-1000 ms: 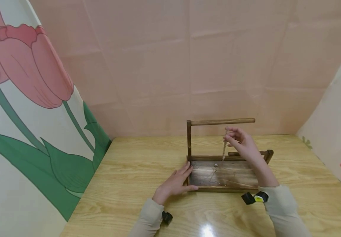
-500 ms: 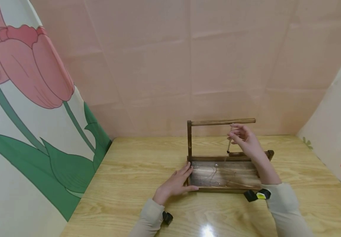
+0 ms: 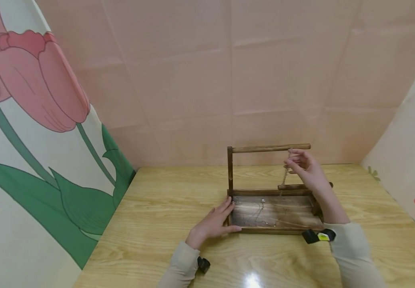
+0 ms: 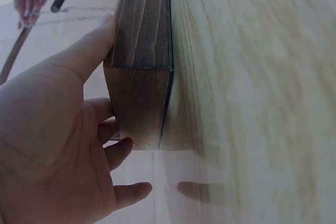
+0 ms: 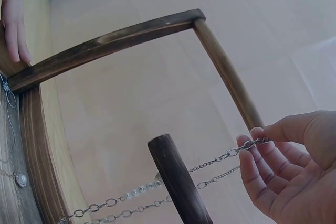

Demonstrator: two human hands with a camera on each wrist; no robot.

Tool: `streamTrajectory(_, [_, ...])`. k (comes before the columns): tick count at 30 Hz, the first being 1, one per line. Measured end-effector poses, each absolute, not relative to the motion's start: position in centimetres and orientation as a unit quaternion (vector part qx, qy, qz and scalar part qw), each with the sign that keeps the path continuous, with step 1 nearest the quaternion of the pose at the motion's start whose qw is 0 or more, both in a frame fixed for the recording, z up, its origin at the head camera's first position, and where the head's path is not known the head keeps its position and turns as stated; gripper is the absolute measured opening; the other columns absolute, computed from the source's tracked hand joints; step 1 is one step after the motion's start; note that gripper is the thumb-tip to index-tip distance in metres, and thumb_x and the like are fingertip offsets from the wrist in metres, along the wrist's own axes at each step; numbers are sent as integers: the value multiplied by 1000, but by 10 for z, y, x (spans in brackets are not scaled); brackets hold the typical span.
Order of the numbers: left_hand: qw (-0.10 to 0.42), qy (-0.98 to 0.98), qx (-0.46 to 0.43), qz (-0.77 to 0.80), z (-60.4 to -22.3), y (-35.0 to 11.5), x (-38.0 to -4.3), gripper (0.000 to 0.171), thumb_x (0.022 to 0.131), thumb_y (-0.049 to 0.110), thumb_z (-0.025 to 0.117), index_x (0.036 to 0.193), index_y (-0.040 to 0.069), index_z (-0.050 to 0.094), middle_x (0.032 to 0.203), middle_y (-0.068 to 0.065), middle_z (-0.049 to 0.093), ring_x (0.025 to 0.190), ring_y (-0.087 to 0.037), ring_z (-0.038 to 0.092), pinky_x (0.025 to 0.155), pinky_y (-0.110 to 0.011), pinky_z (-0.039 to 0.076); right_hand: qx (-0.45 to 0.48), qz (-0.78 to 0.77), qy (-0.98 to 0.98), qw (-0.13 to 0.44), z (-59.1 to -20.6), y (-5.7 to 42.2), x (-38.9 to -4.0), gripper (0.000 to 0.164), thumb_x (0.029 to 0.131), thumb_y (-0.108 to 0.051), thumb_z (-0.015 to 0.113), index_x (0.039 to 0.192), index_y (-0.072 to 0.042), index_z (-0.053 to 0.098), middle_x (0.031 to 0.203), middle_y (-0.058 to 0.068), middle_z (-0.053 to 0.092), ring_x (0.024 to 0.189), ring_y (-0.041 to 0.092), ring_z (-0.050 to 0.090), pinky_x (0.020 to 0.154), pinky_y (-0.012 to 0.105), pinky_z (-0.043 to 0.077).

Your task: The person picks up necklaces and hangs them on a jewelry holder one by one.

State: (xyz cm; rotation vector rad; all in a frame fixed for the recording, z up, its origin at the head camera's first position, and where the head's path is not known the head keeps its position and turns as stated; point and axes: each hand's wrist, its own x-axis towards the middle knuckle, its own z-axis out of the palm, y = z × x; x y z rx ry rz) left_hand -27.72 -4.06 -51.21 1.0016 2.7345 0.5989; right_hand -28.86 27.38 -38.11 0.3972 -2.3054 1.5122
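A dark wooden jewelry stand [image 3: 275, 231] has a shallow tray, a tall bar arm [image 3: 268, 149] and a short, low bar arm [image 3: 290, 187]. My left hand [image 3: 212, 222] grips the tray's left end, thumb along the front rim, fingers over the end wall. Near the tall arm's free end, my right hand [image 3: 309, 170] pinches one end of a silver chain bracelet [image 3: 285, 174] with clear beads. Two strands [image 5: 139, 190] hang from it beside the short arm, which hides part of them in the right wrist view. Whether the chain touches that arm I cannot tell.
A fine necklace with a round pendant [image 3: 263, 201] lies in the tray. Small shiny pieces [image 3: 237, 202] sit at its left end. The stand is on a wood-grain table [image 3: 171, 188], with a pink backdrop [image 3: 178, 100] behind and a tulip-printed sheet [image 3: 67, 200] at left.
My right hand has moved right and slightly up with the bracelet, from over the tray's middle to behind the short arm's tip. The left hand has stayed on the tray.
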Motion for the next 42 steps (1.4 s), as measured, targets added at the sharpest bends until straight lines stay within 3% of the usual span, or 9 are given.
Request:
streamTrajectory(19, [75,919,340,188,-513,-41,-277,87,86,66,41,150,14,15,157,-2,0,143,-23,11,112,-53,18,135,557,-793,206,-375,287,-280,29,93,-7,54,118,-21,50,92,-11,63,80,-2,63,63,14,52])
streamTrajectory(27, [70,919,340,185,-517,-41,-278,88,85,68,40,150,14,15,157,-2,0,143,-23,10,112,-53,19,135,574,-778,217,-374,294,-282,31,93,-4,53,123,-3,47,91,-9,63,78,-1,64,63,13,52])
streamTrajectory(42, [75,920,336,188,-519,-40,-280,88,84,69,39,150,15,15,157,0,-2,143,-20,9,112,-52,19,149,644,-716,225,-366,306,-279,29,91,2,54,118,-8,51,87,-9,67,74,0,66,60,12,51])
